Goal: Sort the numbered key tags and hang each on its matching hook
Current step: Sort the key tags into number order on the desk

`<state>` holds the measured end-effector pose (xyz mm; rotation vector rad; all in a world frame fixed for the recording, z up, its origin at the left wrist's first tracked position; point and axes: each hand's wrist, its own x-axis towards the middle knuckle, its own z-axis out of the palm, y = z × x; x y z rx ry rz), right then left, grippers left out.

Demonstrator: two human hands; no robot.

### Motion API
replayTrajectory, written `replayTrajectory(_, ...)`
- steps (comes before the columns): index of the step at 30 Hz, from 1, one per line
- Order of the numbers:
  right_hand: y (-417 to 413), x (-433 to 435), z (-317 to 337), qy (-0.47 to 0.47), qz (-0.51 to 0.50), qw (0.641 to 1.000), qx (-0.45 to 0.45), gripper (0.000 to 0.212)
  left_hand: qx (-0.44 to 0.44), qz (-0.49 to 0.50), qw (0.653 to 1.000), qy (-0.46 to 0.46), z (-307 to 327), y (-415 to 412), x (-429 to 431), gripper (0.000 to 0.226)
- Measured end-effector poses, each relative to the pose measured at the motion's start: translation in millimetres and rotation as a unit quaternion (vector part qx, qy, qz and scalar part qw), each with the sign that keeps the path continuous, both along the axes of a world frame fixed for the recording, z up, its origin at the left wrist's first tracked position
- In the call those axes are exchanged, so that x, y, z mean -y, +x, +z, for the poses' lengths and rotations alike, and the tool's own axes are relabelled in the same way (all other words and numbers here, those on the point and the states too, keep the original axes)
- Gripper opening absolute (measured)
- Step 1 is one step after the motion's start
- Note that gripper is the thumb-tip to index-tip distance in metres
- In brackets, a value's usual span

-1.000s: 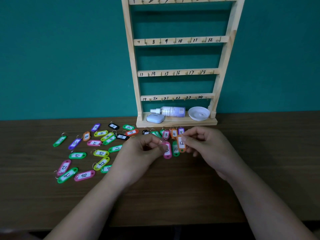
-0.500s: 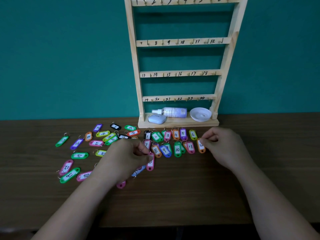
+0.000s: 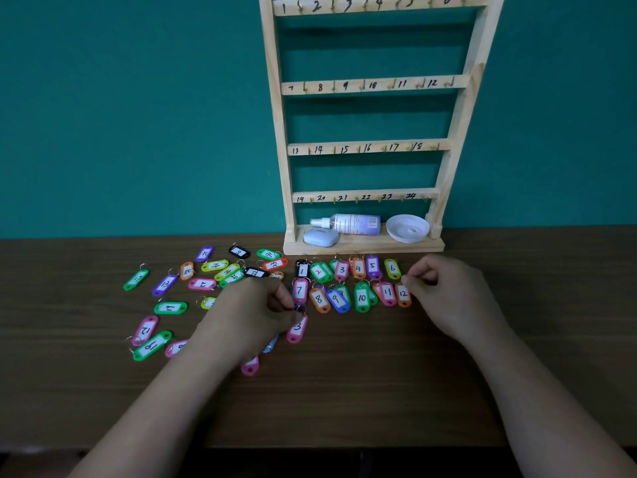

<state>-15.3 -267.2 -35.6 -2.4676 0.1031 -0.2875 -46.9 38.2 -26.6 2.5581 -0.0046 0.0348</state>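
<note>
Sorting stage; no tag hung, every hook on the wooden rack (image 3: 375,85) is bare. Tags 1–6 lie in one row on the desk (image 3: 379,391) just in front of the rack base, and 7–12 in a second row below it. The left hand (image 3: 251,322) has its fingers (image 3: 286,300) curled and pinching the ring of a pink tag (image 3: 297,329), which sits just below the purple tag 7 (image 3: 300,290). A 3 is readable; any digit ahead of it is hidden by the fingertips. Judged to be 13, opening a third row. The right hand (image 3: 448,298) has thumb and forefinger closed at the ring end of the orange tag 12 (image 3: 403,294), apparently nudging it square. The unsorted tags (image 3: 220,270) lie scattered to the left, some overlapping. To do this step well: set the pink tag label-up with its ring toward the rack, directly under 7 so the columns hold. Confirm the full number before letting go. Keep the wrist clear of the finished rows.
</note>
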Motion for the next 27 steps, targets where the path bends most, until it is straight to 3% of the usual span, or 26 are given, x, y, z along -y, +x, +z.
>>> replayTrajectory(8,-17.9,-21.2,5.9,0.05,0.097,0.992,0.059,0.011,0.037,0.016,0.999,-0.037,14.5,1.7,-18.6,0.015)
replayTrajectory(20,-49.2,-77.7,-0.9,0.021,0.222,0.969,0.104,0.009,0.067,0.051,0.996,-0.012,18.6,0.7,-59.7,0.017)
replayTrajectory(27,-59.7,-99.1,-9.9,-0.009,0.292,0.951,0.103,0.008,0.019,-0.066,0.997,-0.027,17.5,-8.7,-63.9,0.009)
